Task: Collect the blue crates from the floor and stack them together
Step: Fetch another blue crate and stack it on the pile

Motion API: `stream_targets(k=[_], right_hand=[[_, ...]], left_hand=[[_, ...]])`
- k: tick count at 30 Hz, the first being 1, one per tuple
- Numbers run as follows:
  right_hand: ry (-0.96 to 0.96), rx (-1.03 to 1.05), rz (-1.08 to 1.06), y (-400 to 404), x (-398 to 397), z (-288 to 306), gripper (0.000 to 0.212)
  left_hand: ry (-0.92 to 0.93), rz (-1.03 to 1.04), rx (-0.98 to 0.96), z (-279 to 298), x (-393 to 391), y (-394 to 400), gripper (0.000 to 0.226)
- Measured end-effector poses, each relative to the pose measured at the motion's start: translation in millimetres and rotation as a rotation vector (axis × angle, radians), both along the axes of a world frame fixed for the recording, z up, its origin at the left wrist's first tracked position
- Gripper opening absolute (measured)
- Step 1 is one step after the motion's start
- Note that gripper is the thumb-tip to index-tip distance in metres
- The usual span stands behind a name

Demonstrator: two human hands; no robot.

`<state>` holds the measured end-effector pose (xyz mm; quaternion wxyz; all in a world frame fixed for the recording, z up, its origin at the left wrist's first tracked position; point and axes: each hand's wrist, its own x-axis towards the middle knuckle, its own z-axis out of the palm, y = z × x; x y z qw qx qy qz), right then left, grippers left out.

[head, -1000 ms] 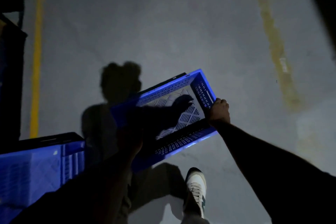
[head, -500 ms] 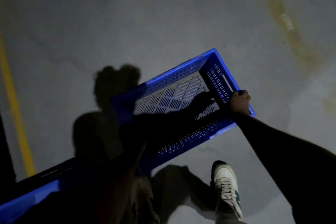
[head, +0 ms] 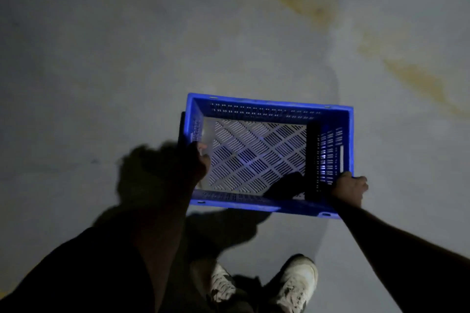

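One blue slotted crate [head: 267, 107] hangs level in front of me, above the grey floor, its open top facing up. My left hand [head: 197, 162], dark in shadow, grips the crate's left end wall. My right hand [head: 349, 188] grips the right end wall near its near corner, fingers curled over the rim. The crate is empty; its pale lattice bottom shows. No other crate is in view.
Grey concrete floor [head: 101, 58] all around. A worn yellow line [head: 417, 79] runs diagonally at the upper right. My two white shoes [head: 295, 284] stand below the crate. Shadows of my arms and body fall on the floor at left.
The view has swung right and the crate has turned from a diagonal tilt to level and square in front of me. The blue crates at lower left have left the view.
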<state>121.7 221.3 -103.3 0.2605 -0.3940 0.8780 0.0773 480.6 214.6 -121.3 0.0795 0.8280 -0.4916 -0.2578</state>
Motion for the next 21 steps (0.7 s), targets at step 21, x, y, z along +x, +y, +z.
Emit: stream_targets(k=[21], right_hand=[[-0.105,-0.303,-0.488,77.4,-117.9,77.8,0.048]], left_hand=[[0.076,0.099,0.118,95.3,-166.6,-49.2,0.059]])
